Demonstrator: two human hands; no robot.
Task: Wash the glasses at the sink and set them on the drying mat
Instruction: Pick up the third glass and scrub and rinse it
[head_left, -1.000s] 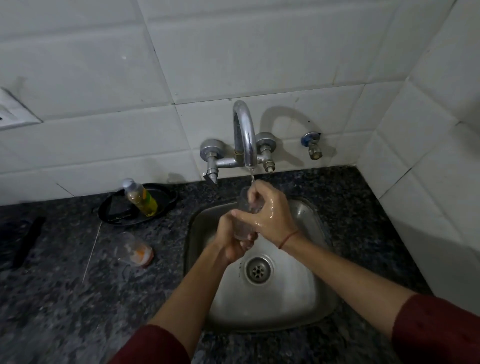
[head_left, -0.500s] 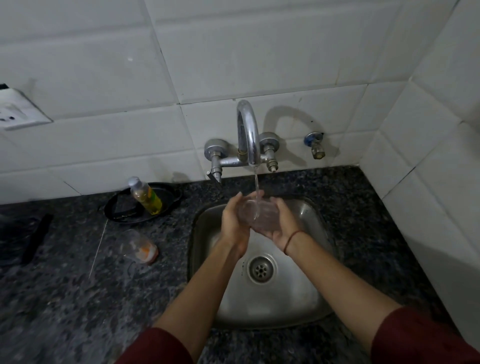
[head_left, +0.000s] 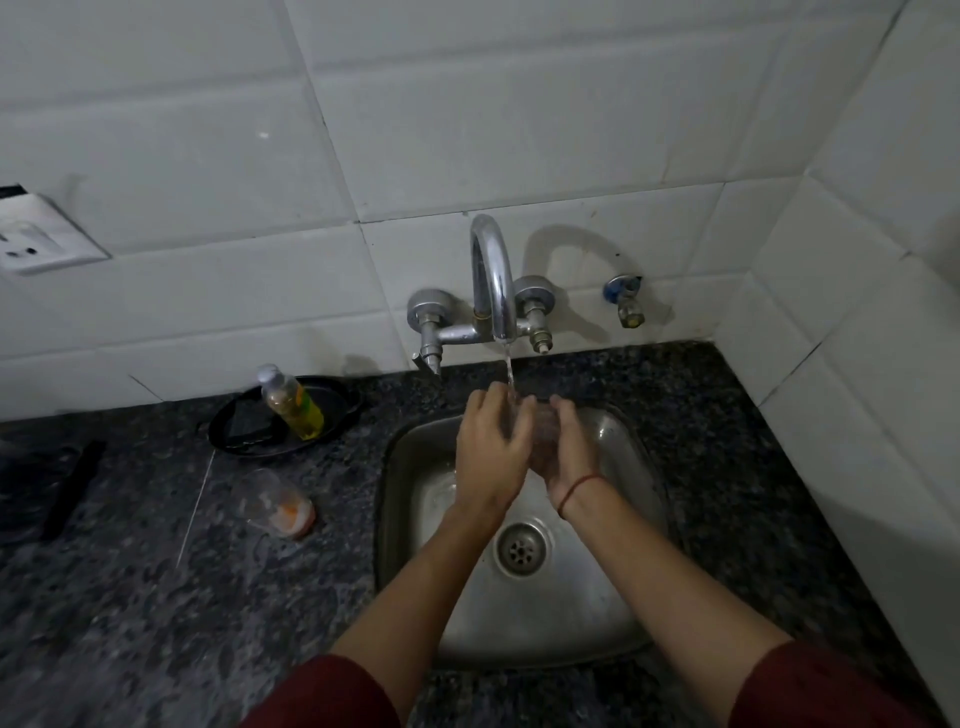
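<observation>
Under the tap (head_left: 493, 280), over the sink (head_left: 639, 467), a glass (head_left: 541, 422) sits in the stream (head_left: 509, 370), left hand (head_left: 488, 460) and right hand (head_left: 569, 457) with fingers (head_left: 511, 415) wrapped round it. Rinsing, then, not done. A second glass (head_left: 280, 506), orange dregs inside, waits on the surface (head_left: 156, 597); nothing drying in view.

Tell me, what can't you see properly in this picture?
1. The glass: head view, mostly covered by the left hand and right hand wrapped round it.
2. The drying mat: nowhere in the head view.
3. The wall socket: cut off by the left edge.
4. The black object on the counter: too dark and blurred to name.
</observation>
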